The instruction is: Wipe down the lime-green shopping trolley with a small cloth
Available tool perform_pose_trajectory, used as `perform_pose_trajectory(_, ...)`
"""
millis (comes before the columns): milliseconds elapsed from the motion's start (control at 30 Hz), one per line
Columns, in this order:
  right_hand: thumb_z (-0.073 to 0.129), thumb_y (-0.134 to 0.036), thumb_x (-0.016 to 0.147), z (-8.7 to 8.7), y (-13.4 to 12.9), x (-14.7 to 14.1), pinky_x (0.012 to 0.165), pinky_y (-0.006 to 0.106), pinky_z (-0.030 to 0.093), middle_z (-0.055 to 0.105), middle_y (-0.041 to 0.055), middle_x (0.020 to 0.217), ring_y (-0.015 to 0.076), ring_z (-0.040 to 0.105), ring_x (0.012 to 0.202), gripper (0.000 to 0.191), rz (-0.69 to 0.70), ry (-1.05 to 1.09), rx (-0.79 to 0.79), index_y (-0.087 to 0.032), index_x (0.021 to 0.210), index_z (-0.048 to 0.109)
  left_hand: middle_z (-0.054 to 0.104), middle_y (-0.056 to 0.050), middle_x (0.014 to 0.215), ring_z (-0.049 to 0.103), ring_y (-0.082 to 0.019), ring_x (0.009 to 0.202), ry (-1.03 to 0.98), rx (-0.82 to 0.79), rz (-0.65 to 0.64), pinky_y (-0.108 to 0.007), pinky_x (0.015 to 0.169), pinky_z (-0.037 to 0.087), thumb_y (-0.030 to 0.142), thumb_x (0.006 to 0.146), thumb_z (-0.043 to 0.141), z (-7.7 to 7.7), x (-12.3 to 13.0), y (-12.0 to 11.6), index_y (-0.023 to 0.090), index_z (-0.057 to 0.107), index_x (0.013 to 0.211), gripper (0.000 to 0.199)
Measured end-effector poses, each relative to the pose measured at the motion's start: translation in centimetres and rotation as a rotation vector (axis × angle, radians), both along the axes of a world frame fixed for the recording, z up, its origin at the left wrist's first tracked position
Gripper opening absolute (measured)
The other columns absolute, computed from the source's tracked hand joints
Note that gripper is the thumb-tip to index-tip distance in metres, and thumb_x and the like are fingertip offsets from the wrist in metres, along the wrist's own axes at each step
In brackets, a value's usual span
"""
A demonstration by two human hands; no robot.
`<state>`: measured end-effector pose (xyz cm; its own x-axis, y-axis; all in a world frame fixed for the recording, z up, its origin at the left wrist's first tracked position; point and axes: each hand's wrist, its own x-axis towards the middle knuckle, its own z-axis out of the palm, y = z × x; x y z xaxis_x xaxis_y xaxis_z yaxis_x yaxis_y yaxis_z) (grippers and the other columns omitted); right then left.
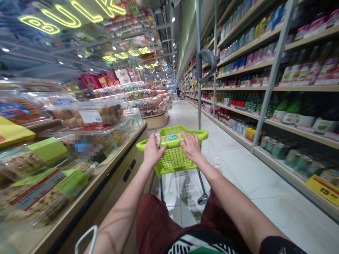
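**Lime-green cart (173, 164) between counter (106, 194) and shelves (304, 88)**

With the cart at the dial's centre and twelve o'clock down the aisle, the person's left hand (153, 151) is at about ten o'clock, curled half closed around the left end of the handle (171, 138), a small pale thing (158, 139) showing beside its fingers. The right hand (191, 146), at about one o'clock, lies over the handle's right end with fingers loosely bent; whether they close beneath it cannot be told.

A metal pole (199, 102) rises at one o'clock, bearing a grey hook (209, 58). The counter, at eight to ten o'clock, carries clear boxes (111, 109) of snacks, several blurred. The shelves fill one to four o'clock, with cans (292, 157) and bottles (293, 109) at three. Dark red trousers (156, 222) appear at six, a white shoe (217, 163) at three, and yellow BULK signs (76, 14) glow at eleven.
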<state>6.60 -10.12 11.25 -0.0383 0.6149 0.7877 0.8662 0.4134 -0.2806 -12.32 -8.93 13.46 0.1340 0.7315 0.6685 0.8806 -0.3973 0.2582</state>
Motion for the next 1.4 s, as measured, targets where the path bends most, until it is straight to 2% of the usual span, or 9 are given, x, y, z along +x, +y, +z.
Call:
perform_pose_trajectory(167, 0.034, -0.032, 0.088, -0.2, 0.1, -0.3, 0.101, 0.04, 0.02, 0.056, 0.008, 0.12, 0.0201, 0.046, 0.11, 0.042, 0.023, -0.019, 0.006, -0.016, 0.125, 0.043, 0.049, -0.011, 0.128, 0.048, -0.024, 0.114, 0.061, -0.083, -0.027, -0.039, 0.096, 0.038, 0.021, 0.071, 0.058, 0.3, -2.7, 0.7, 0.015, 0.046, 0.121, 0.051)
perform_pose_trajectory(267, 0.034, -0.033, 0.088, -0.3, 0.2, -0.6, 0.101, 0.04, 0.02, 0.055, 0.0082, 0.12, 0.0199, 0.045, 0.111, 0.042, 0.03, -0.021, 0.019, -0.016, 0.125, 0.044, 0.059, -0.008, 0.116, 0.056, -0.023, 0.103, -0.024, -0.14, 0.043, -0.036, 0.09, 0.043, 0.02, 0.076, 0.053, 0.8, -3.4, 0.7, 0.017, 0.051, 0.117, 0.041)
perform_pose_trajectory(367, 0.034, -0.032, 0.087, -0.5, 0.3, -0.9, 0.1, 0.039, 0.02, 0.056, 0.0078, 0.119, 0.0197, 0.045, 0.11, 0.041, 0.027, -0.009, 0.039, -0.016, 0.124, 0.045, 0.062, -0.006, 0.111, 0.057, -0.021, 0.101, -0.078, -0.091, 0.042, -0.036, 0.093, 0.04, 0.019, 0.077, 0.049, 0.9, -1.6, 0.4, 0.018, 0.053, 0.115, 0.038)
perform_pose_trajectory(567, 0.033, -0.033, 0.087, -0.7, 0.7, -0.4, 0.098, 0.039, 0.023, 0.056, 0.009, 0.118, 0.0198, 0.047, 0.108, 0.042, 0.043, -0.022, 0.077, -0.015, 0.122, 0.045, 0.05, -0.004, 0.128, 0.047, -0.018, 0.116, 0.15, 0.015, -0.23, -0.046, 0.107, 0.017, 0.017, 0.079, 0.046, 1.2, 4.3, -0.6, 0.023, 0.047, 0.117, 0.038)
perform_pose_trajectory(700, 0.032, -0.032, 0.087, -0.7, 0.7, 0.4, 0.098, 0.039, 0.024, 0.058, 0.0093, 0.115, 0.0198, 0.048, 0.107, 0.042, 0.043, -0.025, 0.069, -0.015, 0.124, 0.044, 0.049, -0.005, 0.13, 0.046, -0.02, 0.117, 0.205, 0.017, -0.131, -0.052, 0.107, 0.009, 0.016, 0.081, 0.042, 1.6, 2.4, -0.7, 0.024, 0.046, 0.118, 0.038)
perform_pose_trajectory(833, 0.032, -0.031, 0.087, -0.3, 0.4, 0.6, 0.101, 0.042, 0.022, 0.058, 0.0092, 0.115, 0.0198, 0.049, 0.107, 0.043, 0.022, 0.027, 0.034, -0.016, 0.125, 0.043, 0.056, -0.006, 0.121, 0.052, -0.022, 0.109, 0.097, -0.04, 0.054, -0.055, 0.104, 0.013, 0.016, 0.08, 0.042, 1.8, -0.6, 0.1, 0.022, 0.05, 0.113, 0.035)
perform_pose_trajectory(900, 0.03, -0.032, 0.088, 0.1, 0.2, 0.4, 0.102, 0.044, 0.02, 0.056, 0.0097, 0.119, 0.0203, 0.048, 0.11, 0.043, 0.002, 0.07, 0.032, -0.016, 0.125, 0.043, 0.057, -0.005, 0.119, 0.053, -0.021, 0.107, 0.076, -0.06, 0.044, -0.054, 0.104, 0.016, 0.016, 0.079, 0.042, 1.8, 0.0, 0.1, 0.023, 0.05, 0.112, 0.034)
perform_pose_trajectory(1133, 0.03, -0.032, 0.088, 0.9, -0.6, 0.3, 0.103, 0.046, 0.017, 0.054, 0.0111, 0.122, 0.0217, 0.045, 0.115, 0.042, -0.047, 0.08, 0.029, -0.014, 0.123, 0.045, 0.046, -0.006, 0.132, 0.042, -0.019, 0.12, 0.255, 0.048, -0.211, -0.052, 0.106, 0.011, 0.015, 0.079, 0.042, 1.7, 5.8, -2.0, 0.023, 0.046, 0.118, 0.04)
perform_pose_trajectory(1400, 0.032, -0.032, 0.087, -0.2, -0.7, 1.6, 0.103, 0.047, 0.017, 0.055, 0.0107, 0.121, 0.022, 0.044, 0.116, 0.04, -0.085, 0.088, 0.01, -0.015, 0.12, 0.047, 0.051, -0.007, 0.127, 0.047, -0.022, 0.115, 0.181, -0.026, 0.028, -0.058, 0.103, 0.011, 0.015, 0.08, 0.039, 1.4, 1.6, -1.1, 0.023, 0.046, 0.117, 0.038)
